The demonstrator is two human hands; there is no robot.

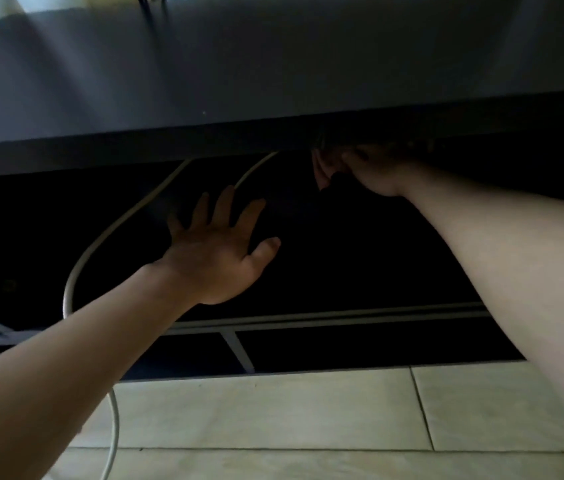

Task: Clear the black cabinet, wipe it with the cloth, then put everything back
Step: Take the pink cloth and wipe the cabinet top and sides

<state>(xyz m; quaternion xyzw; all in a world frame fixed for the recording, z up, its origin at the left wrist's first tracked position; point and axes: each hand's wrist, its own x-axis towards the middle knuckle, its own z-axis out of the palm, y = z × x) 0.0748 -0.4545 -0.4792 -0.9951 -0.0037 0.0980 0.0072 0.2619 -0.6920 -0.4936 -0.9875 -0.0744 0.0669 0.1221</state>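
Black cabinet (273, 81) is sitting low, front open, interior v. dark. Its top panel is catching a grey sheen, w/ the front edge running across the whole view. Two pale rails (308, 322) are running along the cabinet's bottom front. Cloth (321, 169), pinkish, is showing only as a small bunched bit just under the cabinet's top edge, right of centre. Right hand (374, 171) is gripping it, fingers mostly lost in shadow.

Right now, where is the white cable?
In the head view, the white cable loops through the dark opening of the black cabinet on the left, just left of the spread left hand, then runs out onto the tiled floor.
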